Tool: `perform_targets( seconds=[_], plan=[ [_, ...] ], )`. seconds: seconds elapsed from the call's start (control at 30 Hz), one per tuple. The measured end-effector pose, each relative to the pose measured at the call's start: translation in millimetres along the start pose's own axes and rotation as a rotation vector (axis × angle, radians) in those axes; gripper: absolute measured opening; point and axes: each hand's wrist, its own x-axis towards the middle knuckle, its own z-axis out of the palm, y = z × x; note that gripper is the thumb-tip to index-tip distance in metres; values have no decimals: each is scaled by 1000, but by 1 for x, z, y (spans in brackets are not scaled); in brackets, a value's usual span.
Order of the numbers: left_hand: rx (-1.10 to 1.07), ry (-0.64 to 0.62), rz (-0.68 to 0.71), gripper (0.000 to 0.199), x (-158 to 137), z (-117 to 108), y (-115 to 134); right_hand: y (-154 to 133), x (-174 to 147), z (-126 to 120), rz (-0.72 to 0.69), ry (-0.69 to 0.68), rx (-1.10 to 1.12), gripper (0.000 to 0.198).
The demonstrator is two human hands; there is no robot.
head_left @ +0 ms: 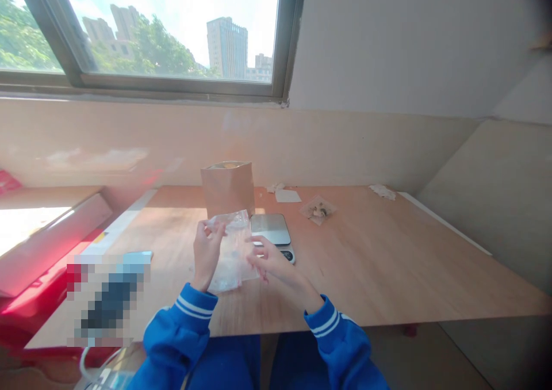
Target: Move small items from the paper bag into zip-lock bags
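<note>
A thin clear plastic bag point(230, 263) is held up above the table in front of me; there may be more than one layer or bag. My left hand point(206, 253) pinches its upper left part between thumb and fingers. At the bag's right edge, my right hand point(276, 259) has its fingers closed on the plastic. Just behind the hands lies a kitchen scale point(272, 229) with a silver plate and a dark display, partly covered by the bag and my right hand. A brown paper bag point(228, 187) stands upright behind them with its top open.
Right of the scale lies a small clear packet point(318, 210) with dark and pale bits inside. A white paper piece point(288, 196) and crumpled scraps point(382, 191) lie at the back of the wooden table point(388, 252). A pixelated, phone-like object point(114, 295) with a cable rests at left.
</note>
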Motion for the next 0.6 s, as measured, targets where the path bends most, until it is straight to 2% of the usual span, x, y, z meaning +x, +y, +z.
perform_targets(
  seconds=[0.07,0.1,0.13,0.23,0.27,0.33,0.4,0.47,0.53,0.6],
  plan=[
    [29,-8,-38,33,5,-6,-7,10,-1,-25,-25,65,-75,47],
    [51,-18,-60,35,9,-10,-13,16,0,-41,-53,151,-142,44],
    [79,-45,-89,38,13,-14,-20,21,2,-59,-99,272,-232,39],
    [241,-146,-159,53,24,-26,-44,38,11,-121,-234,800,-633,29],
    [315,-145,-129,58,26,-29,-51,44,14,-141,-256,946,-763,29],
    [462,-88,35,65,26,-33,-57,56,19,-177,-245,1111,-977,38],
    [596,-13,246,64,20,-32,-53,68,21,-204,-184,1159,-1128,48],
    [724,-14,392,55,10,-27,-43,79,21,-221,-115,1172,-1201,50],
    [837,-135,499,44,0,-20,-37,86,19,-229,-51,1179,-1217,47],
    [943,-282,563,36,-7,-12,-43,89,17,-231,-13,1183,-1216,42]
  ],
)
